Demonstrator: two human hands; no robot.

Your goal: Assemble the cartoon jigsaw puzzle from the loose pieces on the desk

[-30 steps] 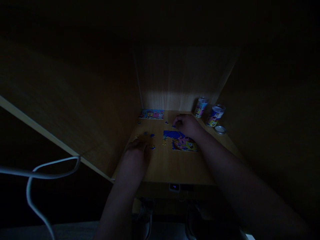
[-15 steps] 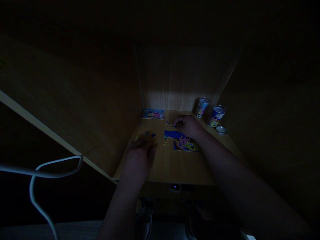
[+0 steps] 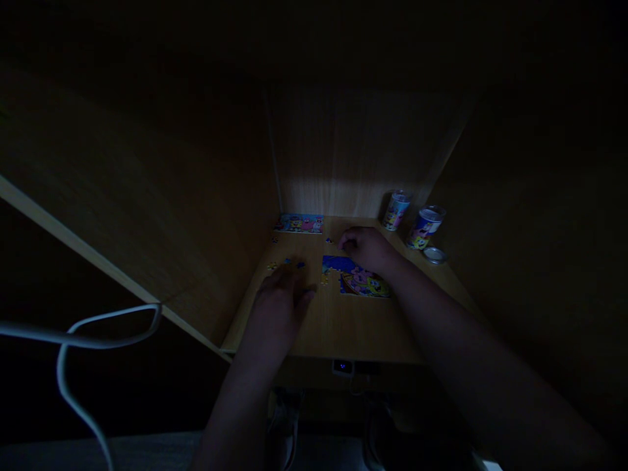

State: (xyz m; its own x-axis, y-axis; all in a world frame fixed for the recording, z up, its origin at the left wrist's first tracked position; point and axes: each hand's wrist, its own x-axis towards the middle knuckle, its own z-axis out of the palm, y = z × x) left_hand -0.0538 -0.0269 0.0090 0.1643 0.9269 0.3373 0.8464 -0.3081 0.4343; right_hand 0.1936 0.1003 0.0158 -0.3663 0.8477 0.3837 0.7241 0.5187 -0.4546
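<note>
A partly assembled jigsaw puzzle [image 3: 366,282] with a cartoon picture lies on the wooden tabletop, blue along its top left. My right hand [image 3: 367,248] is just above it, fingers curled into a pinch; a dark blue puzzle piece seen at these fingertips earlier is now hidden by them. Near the left side, my left hand [image 3: 277,304] hovers low with thumb and fingers apart, holding nothing visible. Beyond its fingertips lie a blue puzzle piece [image 3: 301,265] and yellowish pieces [image 3: 272,266]. Another loose piece [image 3: 329,241] sits left of my right fingertips.
A second, assembled puzzle [image 3: 300,224] lies at the back left. Two clear-topped cartoon cans, one at the back [image 3: 396,210] and one nearer [image 3: 424,227], stand at the right beside a round lid [image 3: 434,255]. Wooden panels enclose the tabletop. A white cable [image 3: 73,340] hangs at left.
My right fingertips have shifted slightly left, and the dark blue piece under them has gone from sight. My left hand has moved a little right, with its thumb further out.
</note>
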